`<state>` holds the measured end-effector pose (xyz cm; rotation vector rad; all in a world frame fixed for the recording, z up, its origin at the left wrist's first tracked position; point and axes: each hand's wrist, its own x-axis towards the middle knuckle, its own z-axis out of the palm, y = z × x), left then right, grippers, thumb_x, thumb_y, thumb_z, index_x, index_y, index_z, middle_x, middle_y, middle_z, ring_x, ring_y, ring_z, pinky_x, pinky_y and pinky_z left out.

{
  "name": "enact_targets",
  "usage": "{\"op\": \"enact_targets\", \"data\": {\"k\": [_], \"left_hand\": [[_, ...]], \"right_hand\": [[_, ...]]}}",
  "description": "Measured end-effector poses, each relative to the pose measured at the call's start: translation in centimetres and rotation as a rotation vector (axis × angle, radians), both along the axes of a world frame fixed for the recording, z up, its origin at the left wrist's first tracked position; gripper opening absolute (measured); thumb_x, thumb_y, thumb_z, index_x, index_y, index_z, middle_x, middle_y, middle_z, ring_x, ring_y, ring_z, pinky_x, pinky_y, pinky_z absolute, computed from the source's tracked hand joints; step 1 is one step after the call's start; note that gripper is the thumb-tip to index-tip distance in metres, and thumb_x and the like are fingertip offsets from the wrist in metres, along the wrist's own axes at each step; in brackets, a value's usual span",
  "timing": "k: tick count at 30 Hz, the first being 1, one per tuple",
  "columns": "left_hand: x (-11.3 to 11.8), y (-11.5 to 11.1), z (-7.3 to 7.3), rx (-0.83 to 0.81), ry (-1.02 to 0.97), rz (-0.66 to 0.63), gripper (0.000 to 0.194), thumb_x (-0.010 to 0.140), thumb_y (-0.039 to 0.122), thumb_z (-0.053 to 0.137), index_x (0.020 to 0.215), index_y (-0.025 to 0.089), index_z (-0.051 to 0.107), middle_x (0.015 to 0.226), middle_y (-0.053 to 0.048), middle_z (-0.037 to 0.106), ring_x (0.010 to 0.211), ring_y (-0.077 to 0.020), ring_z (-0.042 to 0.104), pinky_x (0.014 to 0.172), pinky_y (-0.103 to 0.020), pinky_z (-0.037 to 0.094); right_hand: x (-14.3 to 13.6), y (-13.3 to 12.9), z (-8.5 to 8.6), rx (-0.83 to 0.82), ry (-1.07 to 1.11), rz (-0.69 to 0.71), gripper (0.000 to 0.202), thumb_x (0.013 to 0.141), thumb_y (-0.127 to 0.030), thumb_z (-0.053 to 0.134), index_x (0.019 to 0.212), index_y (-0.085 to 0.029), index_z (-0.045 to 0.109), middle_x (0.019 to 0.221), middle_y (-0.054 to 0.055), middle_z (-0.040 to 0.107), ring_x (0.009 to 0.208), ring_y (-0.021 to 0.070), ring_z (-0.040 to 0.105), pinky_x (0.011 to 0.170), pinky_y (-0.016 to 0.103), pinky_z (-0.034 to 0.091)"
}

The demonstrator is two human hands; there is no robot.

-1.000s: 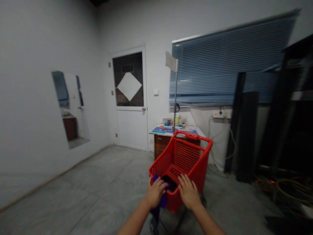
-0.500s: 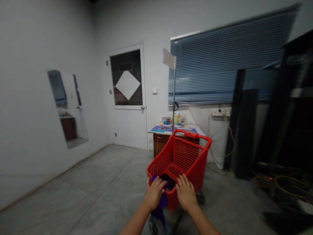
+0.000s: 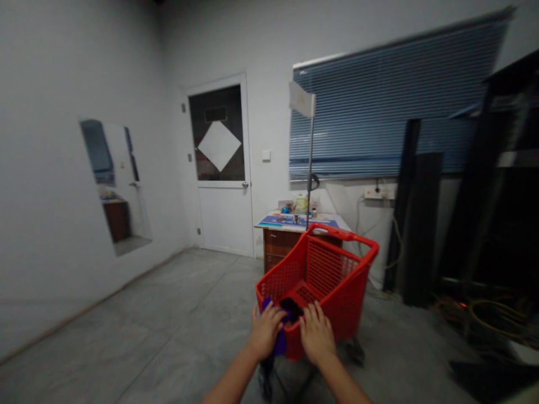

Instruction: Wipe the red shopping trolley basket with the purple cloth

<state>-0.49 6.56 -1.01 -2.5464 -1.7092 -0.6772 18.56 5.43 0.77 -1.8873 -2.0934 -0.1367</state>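
Observation:
A red shopping cart stands on the floor in front of me, its near end toward me and its handle at the far side. My left hand rests on the cart's near left rim, on a purple cloth draped over the edge, fingers bent over it. On the near rim to the right lies my right hand, its fingers spread apart over the edge. Something black lies inside the basket. A pole with a white flag rises at the cart's far left corner.
Behind the cart is a desk with small items on top. A white door and a wall mirror are to the left. Dark panels and coiled cables are at the right.
The cart has turned slightly, its handle end and flag pole swinging to the right. My right hand has shifted a little left with the rim.

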Motion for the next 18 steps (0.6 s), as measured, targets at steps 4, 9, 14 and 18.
{"op": "enact_targets", "data": {"k": [4, 9, 14, 18], "left_hand": [[0.1, 0.4, 0.8, -0.056, -0.005, -0.011, 0.038, 0.095, 0.023, 0.044, 0.129, 0.040, 0.050, 0.133, 0.001, 0.058, 0.136, -0.0261, 0.036, 0.110, -0.068, -0.001], [0.9, 0.4, 0.8, -0.051, -0.006, -0.006, 0.036, 0.097, 0.024, 0.039, 0.128, 0.040, 0.052, 0.132, 0.001, 0.059, 0.135, -0.0253, 0.038, 0.110, -0.067, -0.001], [0.7, 0.5, 0.8, -0.054, 0.024, -0.063, 0.036, 0.097, 0.028, 0.041, 0.129, 0.042, 0.050, 0.133, 0.003, 0.058, 0.135, -0.0249, 0.039, 0.111, -0.066, 0.000], [0.4, 1.1, 0.8, -0.048, 0.004, -0.034, 0.036, 0.097, 0.026, 0.039, 0.129, 0.038, 0.051, 0.134, 0.000, 0.058, 0.135, -0.0250, 0.038, 0.112, -0.064, -0.001]], "right_hand": [[0.0, -0.4, 0.1, -0.001, -0.004, -0.015, 0.051, 0.097, -0.035, 0.025, 0.135, -0.016, 0.051, 0.147, 0.008, 0.043, 0.142, 0.0263, 0.023, 0.107, 0.041, 0.028], [-0.2, -0.6, 0.0, -0.012, -0.034, -0.060, 0.051, 0.098, -0.034, 0.024, 0.137, -0.015, 0.049, 0.148, 0.008, 0.040, 0.142, 0.0273, 0.023, 0.107, 0.040, 0.030], [0.1, -1.1, 0.2, -0.001, -0.052, -0.066, 0.050, 0.098, -0.035, 0.025, 0.137, -0.015, 0.050, 0.147, 0.009, 0.042, 0.141, 0.0282, 0.024, 0.106, 0.040, 0.031], [-0.1, -1.3, 0.2, -0.006, -0.060, -0.073, 0.050, 0.098, -0.035, 0.024, 0.136, -0.015, 0.050, 0.147, 0.009, 0.042, 0.141, 0.0286, 0.024, 0.107, 0.041, 0.030]]}}
